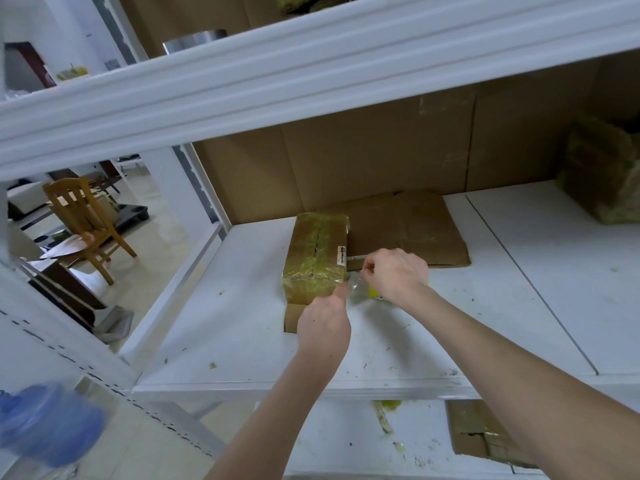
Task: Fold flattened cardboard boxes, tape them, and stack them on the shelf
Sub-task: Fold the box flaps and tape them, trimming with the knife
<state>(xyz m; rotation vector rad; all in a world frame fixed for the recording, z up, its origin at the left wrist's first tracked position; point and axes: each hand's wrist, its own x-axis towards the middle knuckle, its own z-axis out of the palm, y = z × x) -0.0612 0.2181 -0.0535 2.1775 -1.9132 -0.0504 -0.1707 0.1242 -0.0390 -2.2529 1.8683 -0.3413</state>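
Note:
A small folded cardboard box (317,258), wrapped in clear yellowish tape, lies on the white shelf board (242,323). One brown flap sticks out at its near end. My left hand (323,327) rests at the box's near right corner, thumb on the tape there. My right hand (393,277) is just right of the box and holds a tape roll (372,292), mostly hidden under the palm. A short strip of clear tape (355,284) stretches from the roll to the box corner. A flattened cardboard box (412,230) lies behind my right hand.
A taped box (602,174) stands at the shelf's back right. Cardboard lines the shelf's back wall. A white shelf beam (311,88) crosses overhead. More taped cardboard (485,441) lies on the lower shelf. A wooden chair (86,223) stands beyond the rack at left.

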